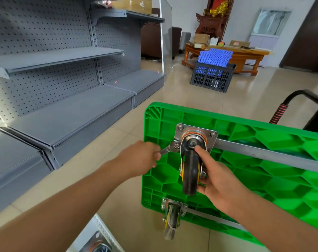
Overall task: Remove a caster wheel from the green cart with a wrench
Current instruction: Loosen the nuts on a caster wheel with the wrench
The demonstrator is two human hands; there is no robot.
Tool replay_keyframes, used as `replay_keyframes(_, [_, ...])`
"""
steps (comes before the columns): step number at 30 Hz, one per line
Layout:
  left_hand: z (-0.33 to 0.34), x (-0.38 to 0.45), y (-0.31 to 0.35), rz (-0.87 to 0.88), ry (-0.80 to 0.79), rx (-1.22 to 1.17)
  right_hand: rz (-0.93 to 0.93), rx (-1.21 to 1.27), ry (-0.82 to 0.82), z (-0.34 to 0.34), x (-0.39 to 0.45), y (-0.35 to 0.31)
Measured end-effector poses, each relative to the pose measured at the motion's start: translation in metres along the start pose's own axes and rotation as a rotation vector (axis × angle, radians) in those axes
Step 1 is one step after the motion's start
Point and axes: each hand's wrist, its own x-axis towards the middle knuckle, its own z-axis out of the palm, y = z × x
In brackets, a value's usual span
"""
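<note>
The green cart (254, 160) stands on its side with its ribbed underside facing me. A black caster wheel (190, 171) on a metal mounting plate (180, 131) is bolted near the cart's upper left corner. My right hand (218, 180) grips this wheel, thumb up on its swivel hub. My left hand (145, 153) holds the handle of a silver wrench (170, 148), whose head sits on the bolt at the plate's lower left corner. A second caster wheel (171, 219) hangs at the cart's bottom left corner.
Grey metal shelving (63, 84) fills the left side. A dark crate (211, 77) with blue plastic panels stands on the tiled floor ahead, before a wooden table (245, 53). The cart's black handle (285, 104) sticks out at right. A loose caster lies at the bottom edge (98, 244).
</note>
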Motion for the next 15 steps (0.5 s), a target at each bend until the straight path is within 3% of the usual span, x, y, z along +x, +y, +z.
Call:
replay_keyframes(3, [0.025, -0.003, 0.007, -0.056, -0.099, -0.463, -0.002, -0.008, -0.001, 0.000, 0.000, 0.000])
replay_keyframes(6, [0.031, -0.009, 0.010, -0.107, -0.200, -0.740, -0.010, -0.017, -0.011, 0.000, -0.001, 0.000])
replay_keyframes(12, [0.028, -0.022, 0.011, -0.169, -0.360, -0.976, -0.005, -0.025, 0.003, 0.002, -0.002, -0.001])
replay_keyframes(15, [0.018, -0.025, 0.007, -0.175, -0.305, -0.904, 0.005, -0.021, 0.010, 0.001, -0.004, -0.003])
